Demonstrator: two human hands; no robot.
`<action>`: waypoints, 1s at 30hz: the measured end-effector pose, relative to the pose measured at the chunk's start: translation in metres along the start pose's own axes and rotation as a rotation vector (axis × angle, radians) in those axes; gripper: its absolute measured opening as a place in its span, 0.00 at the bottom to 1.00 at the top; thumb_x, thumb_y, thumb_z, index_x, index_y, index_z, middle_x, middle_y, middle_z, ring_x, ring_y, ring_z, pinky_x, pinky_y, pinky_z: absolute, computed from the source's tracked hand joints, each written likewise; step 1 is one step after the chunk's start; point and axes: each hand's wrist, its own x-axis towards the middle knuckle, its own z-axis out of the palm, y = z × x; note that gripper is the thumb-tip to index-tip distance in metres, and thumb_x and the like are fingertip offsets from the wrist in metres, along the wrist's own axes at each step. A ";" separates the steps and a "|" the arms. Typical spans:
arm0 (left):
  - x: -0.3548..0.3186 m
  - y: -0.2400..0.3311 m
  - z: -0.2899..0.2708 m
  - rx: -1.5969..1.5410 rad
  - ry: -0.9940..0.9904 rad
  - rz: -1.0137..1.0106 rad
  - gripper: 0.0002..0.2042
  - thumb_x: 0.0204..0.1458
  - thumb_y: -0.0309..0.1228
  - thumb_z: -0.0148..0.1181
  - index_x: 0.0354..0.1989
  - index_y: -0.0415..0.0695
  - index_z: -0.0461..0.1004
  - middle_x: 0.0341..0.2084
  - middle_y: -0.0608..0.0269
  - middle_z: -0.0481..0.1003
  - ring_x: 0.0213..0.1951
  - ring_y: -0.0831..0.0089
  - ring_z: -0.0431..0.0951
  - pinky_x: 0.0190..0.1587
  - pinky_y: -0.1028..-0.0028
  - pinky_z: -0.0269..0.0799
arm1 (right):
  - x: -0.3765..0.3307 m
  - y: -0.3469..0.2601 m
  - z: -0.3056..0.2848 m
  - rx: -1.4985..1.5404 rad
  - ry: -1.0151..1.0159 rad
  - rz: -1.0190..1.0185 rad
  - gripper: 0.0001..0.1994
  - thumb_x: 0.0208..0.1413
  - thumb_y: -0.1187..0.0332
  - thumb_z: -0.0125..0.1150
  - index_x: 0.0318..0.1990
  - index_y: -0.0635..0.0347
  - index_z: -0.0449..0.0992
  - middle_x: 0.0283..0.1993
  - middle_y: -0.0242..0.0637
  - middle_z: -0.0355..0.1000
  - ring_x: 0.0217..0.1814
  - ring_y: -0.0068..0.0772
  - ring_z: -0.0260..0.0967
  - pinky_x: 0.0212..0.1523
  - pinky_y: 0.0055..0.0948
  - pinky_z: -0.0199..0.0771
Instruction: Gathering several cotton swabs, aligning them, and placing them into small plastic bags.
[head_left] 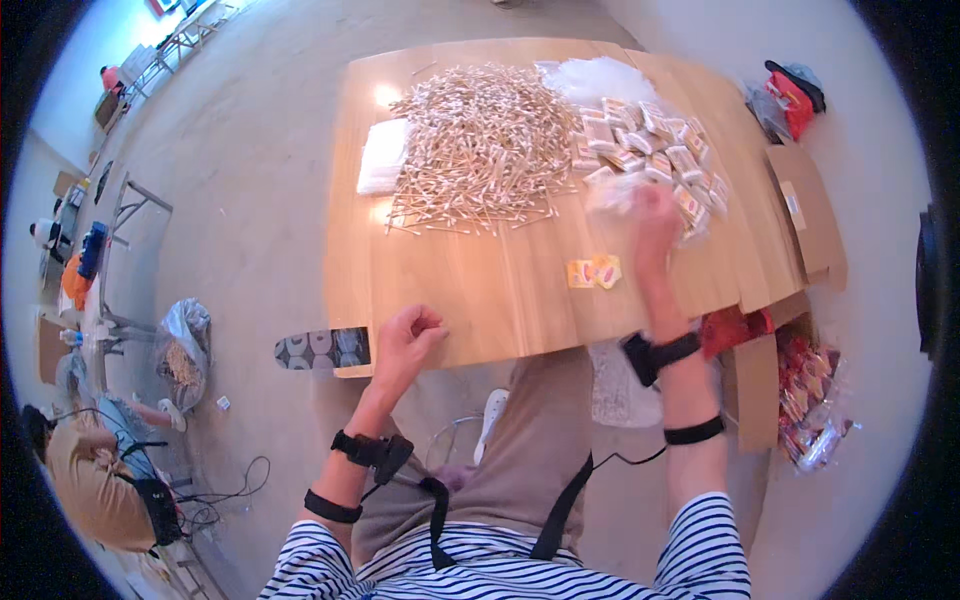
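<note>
My right hand (655,212) reaches over the right part of the wooden table, its fingers closed on a small packet of cotton swabs (614,193), blurred by motion. Just beyond it lies a heap of similar packed swab bundles (640,140). My left hand (408,342) is near the table's front edge, fingers curled in, and nothing shows in them. Loose cotton swabs (485,145) with wooden sticks form a big pile at the far middle. Two yellow-and-white paper cards (595,271) lie between me and the packets.
A white stack of plastic bags (384,157) sits left of the pile; clear plastic bags (598,80) lie behind it. Cardboard boxes (800,210) and red packages (805,400) stand at the right. On the left, a person (105,480) sits near a bag of swabs (183,355).
</note>
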 end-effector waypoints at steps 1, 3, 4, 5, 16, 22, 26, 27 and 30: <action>0.004 0.003 -0.002 0.004 0.015 -0.001 0.07 0.49 0.23 0.66 0.35 0.36 0.76 0.27 0.66 0.77 0.33 0.80 0.77 0.37 0.77 0.73 | 0.032 0.012 -0.008 -0.008 0.082 0.015 0.11 0.59 0.64 0.59 0.34 0.65 0.75 0.33 0.48 0.74 0.37 0.50 0.71 0.41 0.43 0.69; 0.023 0.010 0.010 0.089 0.000 0.105 0.07 0.51 0.24 0.65 0.36 0.37 0.76 0.28 0.66 0.78 0.32 0.80 0.77 0.38 0.76 0.74 | 0.095 0.094 -0.032 -0.083 0.204 0.127 0.12 0.57 0.63 0.60 0.32 0.66 0.76 0.33 0.49 0.75 0.37 0.49 0.72 0.41 0.44 0.70; 0.030 0.008 0.005 0.097 0.022 0.095 0.07 0.51 0.24 0.65 0.36 0.37 0.76 0.28 0.66 0.78 0.32 0.80 0.77 0.38 0.76 0.74 | 0.092 0.093 -0.025 -0.065 0.185 0.124 0.12 0.57 0.63 0.60 0.32 0.66 0.76 0.33 0.49 0.75 0.37 0.49 0.72 0.41 0.44 0.70; 0.037 0.005 -0.005 0.172 0.081 0.158 0.08 0.51 0.26 0.65 0.37 0.37 0.76 0.29 0.64 0.79 0.32 0.78 0.77 0.37 0.75 0.74 | 0.078 0.088 -0.017 -0.118 0.111 0.112 0.12 0.57 0.63 0.60 0.33 0.66 0.76 0.34 0.48 0.76 0.38 0.49 0.73 0.41 0.44 0.70; 0.171 0.006 -0.082 0.641 0.431 0.442 0.13 0.48 0.22 0.62 0.44 0.37 0.75 0.42 0.48 0.79 0.48 0.50 0.77 0.48 0.60 0.74 | -0.146 -0.008 0.027 -0.104 -0.559 -0.241 0.08 0.58 0.67 0.58 0.30 0.60 0.73 0.30 0.46 0.72 0.35 0.55 0.71 0.38 0.52 0.66; 0.252 0.003 -0.083 0.842 0.459 0.672 0.15 0.48 0.18 0.55 0.46 0.42 0.75 0.44 0.48 0.78 0.49 0.49 0.77 0.48 0.57 0.74 | -0.147 -0.015 0.029 -0.170 -0.482 -0.360 0.07 0.55 0.68 0.61 0.28 0.57 0.71 0.26 0.43 0.69 0.30 0.51 0.67 0.34 0.47 0.62; 0.266 0.011 -0.080 0.850 0.322 0.461 0.14 0.47 0.18 0.56 0.42 0.44 0.77 0.35 0.50 0.80 0.41 0.50 0.80 0.42 0.56 0.74 | -0.150 -0.014 0.030 -0.207 -0.447 -0.353 0.09 0.55 0.68 0.62 0.27 0.58 0.70 0.24 0.42 0.67 0.29 0.50 0.66 0.34 0.46 0.61; 0.266 0.012 -0.079 0.777 0.346 0.422 0.13 0.47 0.19 0.59 0.42 0.43 0.78 0.32 0.51 0.80 0.39 0.51 0.80 0.40 0.56 0.75 | -0.150 -0.014 0.030 -0.211 -0.452 -0.348 0.09 0.55 0.68 0.62 0.27 0.58 0.70 0.24 0.42 0.67 0.29 0.50 0.66 0.34 0.46 0.61; 0.263 0.013 -0.079 0.753 0.399 0.471 0.08 0.45 0.23 0.64 0.35 0.42 0.78 0.27 0.52 0.79 0.33 0.53 0.81 0.34 0.59 0.74 | -0.148 -0.013 0.030 -0.248 -0.434 -0.380 0.09 0.56 0.68 0.62 0.28 0.58 0.70 0.25 0.43 0.67 0.29 0.51 0.66 0.35 0.47 0.61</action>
